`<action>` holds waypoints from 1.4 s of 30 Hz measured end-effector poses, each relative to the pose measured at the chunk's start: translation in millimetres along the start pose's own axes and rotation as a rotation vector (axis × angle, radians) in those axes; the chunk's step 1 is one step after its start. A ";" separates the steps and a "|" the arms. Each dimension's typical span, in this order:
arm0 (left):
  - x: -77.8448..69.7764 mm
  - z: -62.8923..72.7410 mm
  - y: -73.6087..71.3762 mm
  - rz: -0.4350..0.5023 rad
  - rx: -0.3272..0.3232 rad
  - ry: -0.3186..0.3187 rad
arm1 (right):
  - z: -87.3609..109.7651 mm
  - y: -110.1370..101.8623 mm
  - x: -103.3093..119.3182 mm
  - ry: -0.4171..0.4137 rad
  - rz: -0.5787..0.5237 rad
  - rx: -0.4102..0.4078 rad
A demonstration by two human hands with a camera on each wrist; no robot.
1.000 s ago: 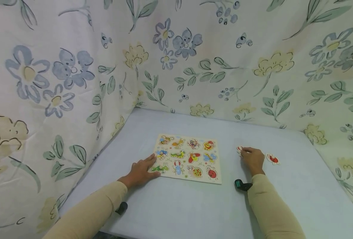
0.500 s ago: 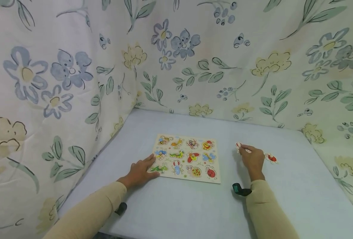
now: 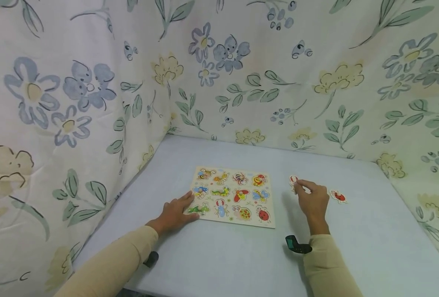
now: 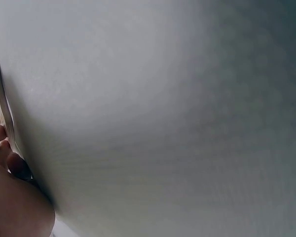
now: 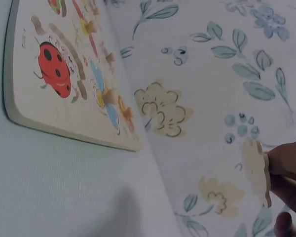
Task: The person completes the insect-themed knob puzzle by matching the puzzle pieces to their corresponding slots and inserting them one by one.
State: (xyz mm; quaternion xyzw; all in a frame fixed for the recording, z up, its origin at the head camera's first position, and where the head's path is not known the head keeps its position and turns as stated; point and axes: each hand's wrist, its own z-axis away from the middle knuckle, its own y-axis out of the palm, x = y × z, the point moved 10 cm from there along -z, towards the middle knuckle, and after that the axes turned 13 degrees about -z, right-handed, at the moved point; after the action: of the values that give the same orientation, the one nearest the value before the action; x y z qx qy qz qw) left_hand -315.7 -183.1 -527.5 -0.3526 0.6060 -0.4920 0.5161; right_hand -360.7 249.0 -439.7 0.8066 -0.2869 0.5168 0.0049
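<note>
A flat wooden puzzle board (image 3: 251, 222) printed with colourful insects lies on the table in the head view. My left hand (image 3: 173, 213) rests at its left edge, fingers extended over the near corner. Right of the board, my right hand (image 3: 314, 200) pinches a small puzzle piece (image 3: 293, 180) with red pincers drawn on it, raised above the table. The right wrist view shows the plain wooden back of that piece (image 5: 256, 170) at the fingertips. A red ladybug puzzle piece (image 3: 339, 196) lies just right of the hand.
Pale cloth covers the table (image 3: 227, 260). A floral curtain (image 3: 238, 111) encloses it at the back and both sides. Dark wrist cameras, including the right one (image 3: 297, 245), sit under the sleeves. Table surface and part of the hand fill the left wrist view.
My right hand has lifted the pincered piece off the table and moved slightly left with it, turning its wrist. My left hand stays at the board's edge.
</note>
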 end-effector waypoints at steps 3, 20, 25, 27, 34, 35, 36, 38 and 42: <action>0.7 -0.7 2.6 0.004 0.002 0.007 | 5.5 -1.4 13.2 -0.042 -0.025 -0.018; 1.3 0.5 0.1 0.008 0.005 -0.011 | 29.8 14.3 79.5 -0.275 -0.154 -0.004; 0.6 1.8 -3.0 0.015 0.004 -0.013 | 38.4 27.2 95.2 -0.284 -0.167 0.028; 0.6 2.0 -3.7 0.018 0.005 -0.014 | 41.8 33.5 99.6 -0.283 -0.171 0.043; 3.1 1.8 -2.4 0.000 0.006 -0.014 | 55.1 56.0 110.4 -0.288 -0.202 0.094; 3.2 1.8 -2.3 0.000 0.003 -0.011 | 57.0 58.7 112.5 -0.296 -0.211 0.099; 3.3 1.7 -2.0 0.000 0.002 -0.010 | 59.0 61.1 114.7 -0.305 -0.220 0.103; 3.3 1.2 -1.5 -0.001 0.003 -0.009 | 62.6 65.9 120.4 -0.336 -0.241 0.106; 2.4 1.3 -1.8 0.001 0.002 -0.008 | 69.4 74.5 132.4 -0.394 -0.296 0.119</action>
State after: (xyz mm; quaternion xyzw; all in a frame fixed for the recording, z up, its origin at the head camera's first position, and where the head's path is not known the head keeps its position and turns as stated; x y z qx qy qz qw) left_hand -315.1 -186.1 -526.4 -0.3540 0.6036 -0.4909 0.5190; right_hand -297.9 105.0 -382.7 0.9238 -0.1301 0.3593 -0.0228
